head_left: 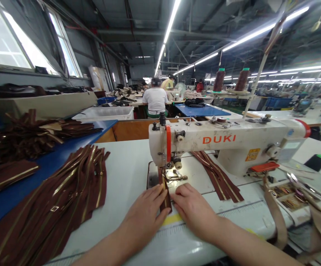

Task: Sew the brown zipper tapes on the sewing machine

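A narrow brown zipper strip with a gold-coloured zipper line lies under the needle and presser foot of a white sewing machine. My left hand rests flat over the strip's left side, fingers stretched forward and thumb apart near its close end. At the right edge of the strip, my right hand has its fingers bent and pressed together, seemingly pinching that edge; the tips are partly hidden. Behind the needle, to the right, lie more brown zipper strips. A large heap of similar strips covers the table's left side.
Further piles of brown strips lie on a blue table at left. A compartment tray with small metal parts and scissors sits at right, near a hanging beige strap. Thread cones stand behind; a person sits ahead.
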`<state>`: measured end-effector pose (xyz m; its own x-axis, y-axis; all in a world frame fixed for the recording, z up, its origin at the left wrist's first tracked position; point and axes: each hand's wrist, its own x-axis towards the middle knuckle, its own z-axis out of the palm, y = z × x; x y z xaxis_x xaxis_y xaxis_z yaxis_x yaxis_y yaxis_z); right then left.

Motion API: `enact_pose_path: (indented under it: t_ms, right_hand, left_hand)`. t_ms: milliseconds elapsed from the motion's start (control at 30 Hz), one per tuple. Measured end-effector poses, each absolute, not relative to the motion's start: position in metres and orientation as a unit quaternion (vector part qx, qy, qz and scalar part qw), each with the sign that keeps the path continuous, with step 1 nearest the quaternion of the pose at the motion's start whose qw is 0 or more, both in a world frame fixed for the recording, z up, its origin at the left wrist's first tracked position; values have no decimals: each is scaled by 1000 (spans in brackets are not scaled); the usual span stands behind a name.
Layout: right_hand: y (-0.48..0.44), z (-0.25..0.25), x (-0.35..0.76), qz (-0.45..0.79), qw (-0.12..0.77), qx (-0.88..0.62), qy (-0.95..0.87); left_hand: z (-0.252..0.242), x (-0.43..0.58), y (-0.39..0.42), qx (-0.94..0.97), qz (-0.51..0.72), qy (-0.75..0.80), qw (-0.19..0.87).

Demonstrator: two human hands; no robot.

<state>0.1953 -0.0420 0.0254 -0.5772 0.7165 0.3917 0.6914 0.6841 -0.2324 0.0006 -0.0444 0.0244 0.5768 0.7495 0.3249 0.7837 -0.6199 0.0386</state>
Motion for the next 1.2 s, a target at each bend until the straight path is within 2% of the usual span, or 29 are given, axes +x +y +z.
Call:
enact_pose_path:
  t_ms: [333, 633, 1200]
  right_hand:
    - [-75, 21, 195, 97, 281, -431, -852]
    - [-78, 21, 197, 103, 297, -416, -854]
    - [-78, 14, 192, -26, 202, -402, -893]
  left_hand:
    - [21, 6, -81, -902, -183, -370, 125]
    - [26, 7, -85, -909, -185, -355, 119]
    - [33, 4, -85, -911, -209, -346, 84]
